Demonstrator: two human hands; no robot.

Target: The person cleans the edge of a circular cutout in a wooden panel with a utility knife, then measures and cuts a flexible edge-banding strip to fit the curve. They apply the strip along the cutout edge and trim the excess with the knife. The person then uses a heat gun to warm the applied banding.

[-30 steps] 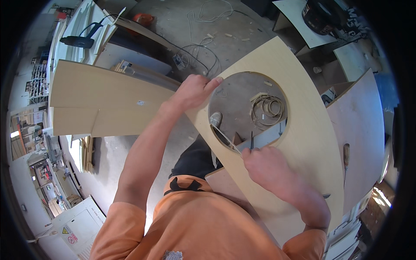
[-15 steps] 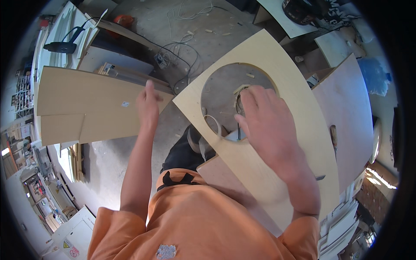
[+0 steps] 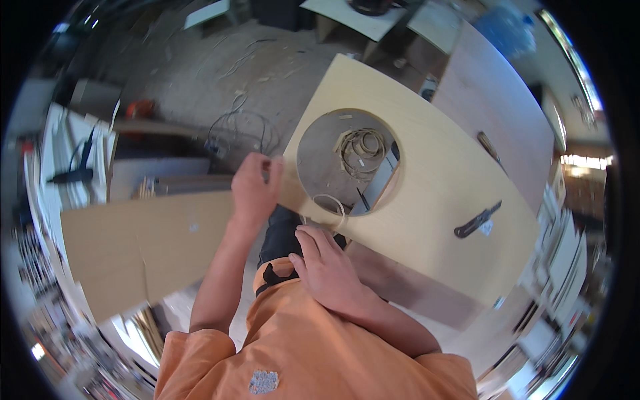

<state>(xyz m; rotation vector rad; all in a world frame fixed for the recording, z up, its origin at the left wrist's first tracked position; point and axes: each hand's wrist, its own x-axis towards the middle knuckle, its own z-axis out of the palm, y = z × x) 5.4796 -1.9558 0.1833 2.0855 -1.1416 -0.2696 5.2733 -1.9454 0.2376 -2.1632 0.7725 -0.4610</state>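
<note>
Left hand [image 3: 253,187] closed on near-left edge of pale smooth plywood panel [image 3: 433,180], thumb over face, fingers beneath. Panel flat, broad, held tilted above dusty concrete floor [image 3: 200,80]; large round cutout [image 3: 347,163] just right of that grip. Thin pale edging loop [image 3: 328,208] at cutout's near rim. Right hand [image 3: 327,267] below loop, fingers curled at panel's near edge; pinch cannot be told. Dark utility knife [image 3: 477,220] on panel face, well right of both hands.

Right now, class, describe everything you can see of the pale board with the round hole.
The pale board looks like light plywood, flat and smooth, with one large round hole through which floor and coiled strips show. It lies tilted across the view. The left hand grips its near-left corner; the right hand rests at its near edge. A dark tool lies on top.
</note>
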